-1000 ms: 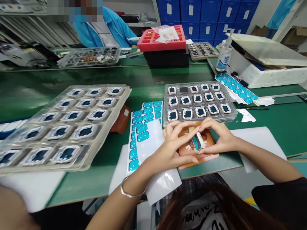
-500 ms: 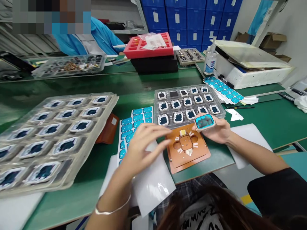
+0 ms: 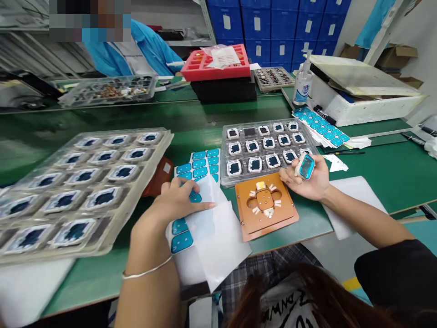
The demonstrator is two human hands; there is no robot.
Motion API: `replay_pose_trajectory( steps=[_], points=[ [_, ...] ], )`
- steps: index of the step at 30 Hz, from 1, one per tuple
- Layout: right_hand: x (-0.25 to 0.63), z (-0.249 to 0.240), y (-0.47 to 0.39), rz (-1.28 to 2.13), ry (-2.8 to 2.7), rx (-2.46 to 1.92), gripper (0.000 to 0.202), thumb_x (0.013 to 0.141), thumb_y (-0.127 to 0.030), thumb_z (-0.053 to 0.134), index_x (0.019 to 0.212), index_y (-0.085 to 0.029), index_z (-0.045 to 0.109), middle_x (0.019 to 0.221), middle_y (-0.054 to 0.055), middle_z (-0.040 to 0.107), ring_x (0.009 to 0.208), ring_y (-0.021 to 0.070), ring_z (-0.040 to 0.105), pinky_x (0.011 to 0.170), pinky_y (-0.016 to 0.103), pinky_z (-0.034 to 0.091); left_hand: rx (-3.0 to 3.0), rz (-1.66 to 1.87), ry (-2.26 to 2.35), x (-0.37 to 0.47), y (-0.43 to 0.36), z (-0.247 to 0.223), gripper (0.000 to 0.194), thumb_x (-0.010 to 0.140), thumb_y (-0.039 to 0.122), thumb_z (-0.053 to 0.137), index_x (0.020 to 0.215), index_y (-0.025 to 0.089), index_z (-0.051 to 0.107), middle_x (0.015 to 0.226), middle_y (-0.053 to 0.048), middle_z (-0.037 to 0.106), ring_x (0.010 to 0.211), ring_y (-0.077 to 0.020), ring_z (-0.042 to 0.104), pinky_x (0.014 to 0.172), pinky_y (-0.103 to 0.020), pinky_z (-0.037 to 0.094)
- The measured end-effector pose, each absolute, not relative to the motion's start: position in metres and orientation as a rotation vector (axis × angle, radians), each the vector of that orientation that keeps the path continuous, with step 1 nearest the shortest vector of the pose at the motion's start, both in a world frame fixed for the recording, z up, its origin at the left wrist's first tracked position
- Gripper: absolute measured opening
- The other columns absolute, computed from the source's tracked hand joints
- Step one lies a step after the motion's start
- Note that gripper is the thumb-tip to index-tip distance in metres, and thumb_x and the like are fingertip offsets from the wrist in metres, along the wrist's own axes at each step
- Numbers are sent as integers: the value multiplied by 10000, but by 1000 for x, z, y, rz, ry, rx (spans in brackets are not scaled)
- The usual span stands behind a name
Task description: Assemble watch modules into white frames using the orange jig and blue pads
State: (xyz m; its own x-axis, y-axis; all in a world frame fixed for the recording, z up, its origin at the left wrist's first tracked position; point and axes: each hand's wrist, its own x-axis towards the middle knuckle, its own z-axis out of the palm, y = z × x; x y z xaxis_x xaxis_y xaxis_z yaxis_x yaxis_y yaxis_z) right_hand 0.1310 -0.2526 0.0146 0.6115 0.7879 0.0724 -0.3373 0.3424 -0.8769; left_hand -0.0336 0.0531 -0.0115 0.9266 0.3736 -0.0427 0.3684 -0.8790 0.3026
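My right hand [image 3: 316,180] is closed around a rounded square watch case [image 3: 306,166] with a white rim and a bright blue-edged face, held tilted above the jig. My left hand [image 3: 177,200] is over sheets of blue rounded stickers [image 3: 183,241], thumb and index finger apart. Its thumb lies against a translucent white sheet [image 3: 218,241] that partly covers the stickers; whether it grips the sheet is unclear. Between my hands sits an orange-brown jig [image 3: 269,228] with a square recess and small white pads around it.
A clear tray [image 3: 223,136] of watch cases stands behind the jig; another tray [image 3: 136,200] is propped at left. Further back are a red box [image 3: 215,73], a pump bottle [image 3: 302,84] and a foam box [image 3: 375,109]. A person in a blue jacket [image 3: 146,45] is across the bench.
My left hand has moved left and down from beside the jig onto the sticker sheets, and the white sheet has shifted. My right hand has turned the watch case more upright.
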Motion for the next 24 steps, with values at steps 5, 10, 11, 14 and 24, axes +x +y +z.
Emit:
replay_pose_trajectory(
  steps=[5,10,11,14,24],
  points=[
    [135,10,-258,709,-708,-1026,441,821,-591,373,784,-258,660,461,-3,421,535,197,417,595,373,429,2807,-229,743,-27,40,1,578,591,720,670,819,193,605,1225,-158,513,1152,-438,483,895,-526,480],
    [155,11,-263,587,-963,-1253,609,844,-662,267,1088,-274,668,747,59,646,744,243,597,673,415,495,2785,-209,899,-24,37,7,573,653,626,692,1030,209,580,1344,-169,425,1250,-423,425,974,-486,449],
    [162,14,-262,592,-987,-1285,588,845,-655,296,1115,-282,663,830,66,678,804,252,628,688,415,506,2775,-209,917,-24,37,7,550,659,614,696,1008,205,584,1347,-167,421,1248,-414,429,979,-475,448],
    [186,23,-246,597,-1032,-1415,502,834,-584,464,1163,-258,658,983,84,713,858,248,670,693,383,526,2751,-215,956,-23,37,8,529,669,590,708,998,196,580,1341,-168,423,1238,-391,439,982,-453,449],
    [272,46,-152,31,-1212,-2205,489,730,-291,716,1196,-150,682,1075,102,733,890,234,664,897,397,484,2734,-274,1032,-14,42,0,723,581,649,749,1074,156,556,1338,-216,425,1257,-424,419,951,-470,469]
  ],
)
